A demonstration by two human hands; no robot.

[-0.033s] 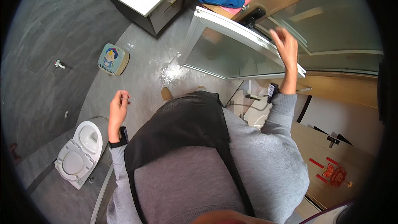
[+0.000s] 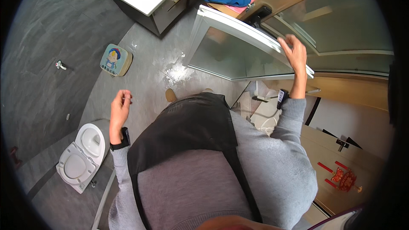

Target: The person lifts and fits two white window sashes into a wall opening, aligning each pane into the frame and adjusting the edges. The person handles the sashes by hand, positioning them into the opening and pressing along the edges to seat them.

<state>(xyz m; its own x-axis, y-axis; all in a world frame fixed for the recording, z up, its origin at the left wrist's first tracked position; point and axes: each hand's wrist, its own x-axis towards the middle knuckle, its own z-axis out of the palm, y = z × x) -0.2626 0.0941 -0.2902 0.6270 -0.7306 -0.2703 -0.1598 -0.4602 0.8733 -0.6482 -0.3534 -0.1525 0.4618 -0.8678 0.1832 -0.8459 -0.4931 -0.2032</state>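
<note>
The white-framed, frosted-glass door (image 2: 245, 53) runs lengthwise leftward from the right hand (image 2: 295, 53), easily the nearer one. That grip's half-curled with a gap, can't tell if it's touching. Left hand (image 2: 121, 107) hangs loose, empty, above smooth grey floor (image 2: 149, 74).

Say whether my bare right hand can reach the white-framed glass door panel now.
Likely yes: the right hand, fingers loosely curved, appears right by the panel, with nothing visible in between.
</note>
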